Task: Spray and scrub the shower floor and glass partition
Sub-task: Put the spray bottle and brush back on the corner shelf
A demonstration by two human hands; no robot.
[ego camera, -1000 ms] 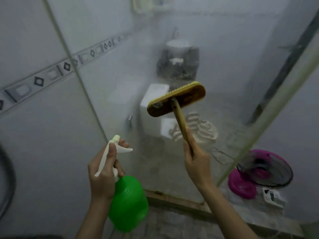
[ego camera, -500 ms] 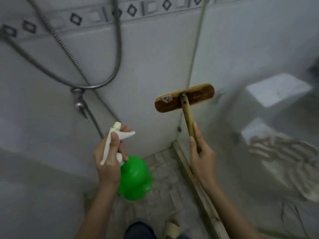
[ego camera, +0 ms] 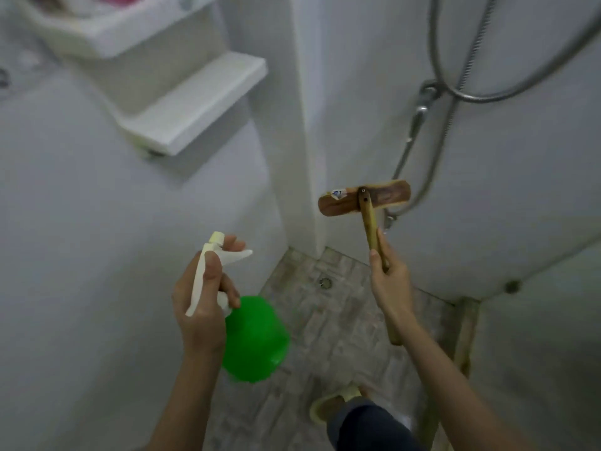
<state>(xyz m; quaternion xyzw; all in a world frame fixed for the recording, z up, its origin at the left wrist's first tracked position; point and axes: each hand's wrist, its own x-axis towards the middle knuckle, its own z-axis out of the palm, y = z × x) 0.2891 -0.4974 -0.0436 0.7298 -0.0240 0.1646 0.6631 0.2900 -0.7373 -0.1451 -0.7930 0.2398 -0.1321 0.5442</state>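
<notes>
My left hand (ego camera: 205, 301) grips the white trigger head of a green spray bottle (ego camera: 255, 338), held at waist height over the shower floor (ego camera: 328, 323). My right hand (ego camera: 388, 281) holds the wooden handle of a scrub brush (ego camera: 364, 198), head up, its flat wooden back facing me in front of the wall corner. The floor is mottled grey-brown tile with a small round drain (ego camera: 325, 282). A wooden threshold (ego camera: 463, 333) at the right marks the foot of the glass partition (ego camera: 536, 320), of which only the lower corner shows.
A white two-tier corner shelf (ego camera: 195, 102) juts from the left wall, above my left hand. A metal shower hose (ego camera: 435, 76) loops down the right wall to a valve (ego camera: 422, 102). My foot in a pale sandal (ego camera: 335, 403) stands on the floor below.
My view has swung left, from the glass partition to the shower's inner corner and floor. Both hands keep their grips and their spacing; the shelf has come into sight.
</notes>
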